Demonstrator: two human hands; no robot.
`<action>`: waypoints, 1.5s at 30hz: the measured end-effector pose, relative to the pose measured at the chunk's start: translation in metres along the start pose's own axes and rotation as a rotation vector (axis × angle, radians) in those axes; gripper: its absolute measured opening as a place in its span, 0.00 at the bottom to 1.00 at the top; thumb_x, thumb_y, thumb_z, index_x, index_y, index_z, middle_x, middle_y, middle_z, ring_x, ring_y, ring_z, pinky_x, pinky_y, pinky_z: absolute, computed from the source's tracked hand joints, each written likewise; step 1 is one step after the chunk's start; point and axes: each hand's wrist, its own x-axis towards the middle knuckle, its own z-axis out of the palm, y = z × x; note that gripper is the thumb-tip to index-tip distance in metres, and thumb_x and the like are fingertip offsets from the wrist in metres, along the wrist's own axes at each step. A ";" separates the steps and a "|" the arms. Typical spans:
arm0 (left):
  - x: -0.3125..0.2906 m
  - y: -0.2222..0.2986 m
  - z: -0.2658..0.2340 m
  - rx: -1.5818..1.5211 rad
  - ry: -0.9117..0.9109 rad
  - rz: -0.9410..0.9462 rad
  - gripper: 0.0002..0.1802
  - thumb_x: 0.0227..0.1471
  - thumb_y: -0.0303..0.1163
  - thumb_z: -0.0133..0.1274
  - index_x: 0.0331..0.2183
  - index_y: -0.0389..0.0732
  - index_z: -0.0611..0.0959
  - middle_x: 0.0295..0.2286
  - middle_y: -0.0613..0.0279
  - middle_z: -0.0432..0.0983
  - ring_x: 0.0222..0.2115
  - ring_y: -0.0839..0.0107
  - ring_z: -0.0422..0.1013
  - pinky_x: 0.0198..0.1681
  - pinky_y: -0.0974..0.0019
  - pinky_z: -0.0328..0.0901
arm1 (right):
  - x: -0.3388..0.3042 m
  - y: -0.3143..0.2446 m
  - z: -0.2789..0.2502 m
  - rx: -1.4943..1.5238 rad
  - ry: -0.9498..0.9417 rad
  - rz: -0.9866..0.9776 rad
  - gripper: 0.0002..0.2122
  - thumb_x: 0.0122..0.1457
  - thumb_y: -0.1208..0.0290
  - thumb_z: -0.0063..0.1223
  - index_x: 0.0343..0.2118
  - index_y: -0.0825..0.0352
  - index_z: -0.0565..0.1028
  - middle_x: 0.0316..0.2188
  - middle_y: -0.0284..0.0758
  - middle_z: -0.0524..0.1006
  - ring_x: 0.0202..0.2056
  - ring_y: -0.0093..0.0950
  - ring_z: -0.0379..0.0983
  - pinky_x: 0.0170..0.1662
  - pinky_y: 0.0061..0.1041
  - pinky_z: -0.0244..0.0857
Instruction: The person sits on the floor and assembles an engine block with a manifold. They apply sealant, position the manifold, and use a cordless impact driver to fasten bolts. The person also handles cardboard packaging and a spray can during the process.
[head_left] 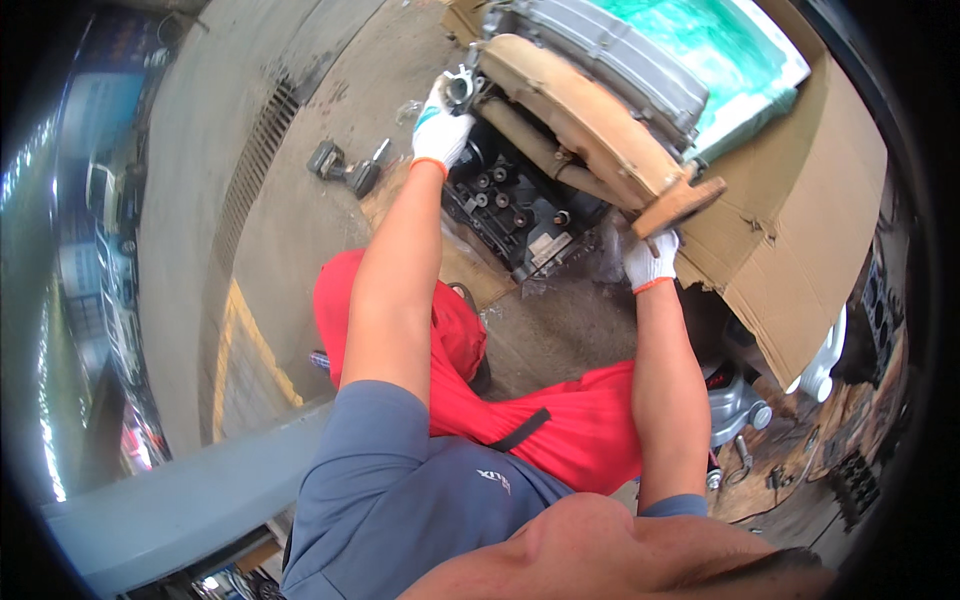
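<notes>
A rusty brown exhaust manifold (585,110) lies slanting along the side of an engine (515,200), a flange (680,207) at its near right end. Beside it runs a dull metal pipe (535,145), with a round silver fitting (460,88) at the far left end. My left hand (442,125), in a white glove with an orange cuff, is closed on that fitting. My right hand (651,260), gloved alike, is closed at the manifold's near end, just below the flange; its fingers are partly hidden. Behind the manifold sits a grey ribbed engine cover (610,60).
A cordless power tool (345,168) lies on the concrete floor to the left, near a drain grate (255,165). Cardboard (800,230) and a green-lined white tray (720,60) stand at the right. Bottles (735,410) and loose tools lie near my right arm.
</notes>
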 end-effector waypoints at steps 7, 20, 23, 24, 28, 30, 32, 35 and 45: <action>0.018 -0.029 -0.014 -0.184 -0.156 -0.026 0.55 0.51 0.45 0.66 0.72 0.32 0.63 0.67 0.43 0.68 0.67 0.54 0.65 0.70 0.60 0.59 | 0.001 -0.013 0.002 -0.492 0.003 -0.069 0.24 0.76 0.54 0.34 0.69 0.59 0.65 0.66 0.36 0.70 0.59 0.36 0.69 0.56 0.40 0.69; 0.061 0.004 -0.047 0.409 -0.460 0.167 0.61 0.40 0.46 0.73 0.72 0.50 0.62 0.59 0.45 0.78 0.59 0.49 0.75 0.63 0.55 0.68 | -0.010 -0.021 0.024 -0.778 0.091 -0.132 0.15 0.73 0.56 0.47 0.57 0.58 0.70 0.48 0.30 0.73 0.45 0.24 0.69 0.46 0.24 0.67; 0.068 0.004 -0.046 0.501 -0.529 0.190 0.59 0.40 0.44 0.73 0.72 0.54 0.63 0.59 0.46 0.78 0.57 0.48 0.76 0.62 0.54 0.70 | -0.027 -0.035 0.057 -0.319 0.174 -0.018 0.14 0.74 0.53 0.47 0.53 0.57 0.73 0.43 0.28 0.75 0.41 0.21 0.71 0.39 0.20 0.69; 0.068 0.005 -0.050 0.497 -0.531 0.207 0.59 0.40 0.44 0.73 0.71 0.54 0.64 0.58 0.46 0.78 0.57 0.48 0.76 0.61 0.53 0.70 | -0.028 -0.035 0.058 -0.298 0.172 -0.004 0.15 0.74 0.53 0.47 0.54 0.57 0.73 0.44 0.29 0.75 0.42 0.21 0.71 0.39 0.20 0.69; 0.069 0.007 -0.046 0.477 -0.514 0.280 0.54 0.40 0.46 0.72 0.69 0.52 0.69 0.56 0.47 0.80 0.55 0.48 0.77 0.60 0.54 0.71 | -0.012 -0.021 -0.001 -0.757 0.032 -0.223 0.16 0.74 0.54 0.49 0.55 0.58 0.72 0.45 0.29 0.75 0.42 0.21 0.71 0.39 0.21 0.70; 0.067 0.003 -0.047 0.481 -0.496 0.291 0.53 0.41 0.47 0.72 0.68 0.51 0.70 0.56 0.48 0.80 0.55 0.48 0.77 0.61 0.54 0.71 | -0.012 -0.019 -0.002 -0.727 0.035 -0.228 0.16 0.74 0.54 0.49 0.55 0.60 0.71 0.46 0.30 0.75 0.42 0.20 0.71 0.39 0.22 0.71; 0.066 -0.005 -0.050 0.489 -0.482 0.287 0.52 0.41 0.49 0.72 0.67 0.50 0.72 0.56 0.48 0.80 0.55 0.49 0.77 0.61 0.55 0.70 | -0.018 -0.029 0.027 -0.343 0.119 -0.059 0.16 0.74 0.56 0.50 0.55 0.61 0.71 0.46 0.31 0.74 0.42 0.20 0.70 0.39 0.22 0.71; 0.067 -0.009 -0.050 0.430 -0.445 0.332 0.51 0.41 0.50 0.71 0.66 0.50 0.72 0.57 0.48 0.80 0.55 0.49 0.77 0.61 0.55 0.70 | -0.026 -0.039 0.050 -0.068 0.173 0.039 0.16 0.74 0.56 0.50 0.56 0.62 0.70 0.47 0.31 0.73 0.42 0.20 0.70 0.40 0.21 0.72; 0.055 0.008 -0.060 0.515 -0.529 0.242 0.52 0.44 0.55 0.70 0.67 0.51 0.71 0.57 0.48 0.79 0.57 0.50 0.76 0.62 0.54 0.69 | -0.027 -0.038 0.050 -0.067 0.196 -0.002 0.17 0.74 0.56 0.52 0.55 0.62 0.71 0.46 0.30 0.73 0.44 0.21 0.72 0.40 0.20 0.73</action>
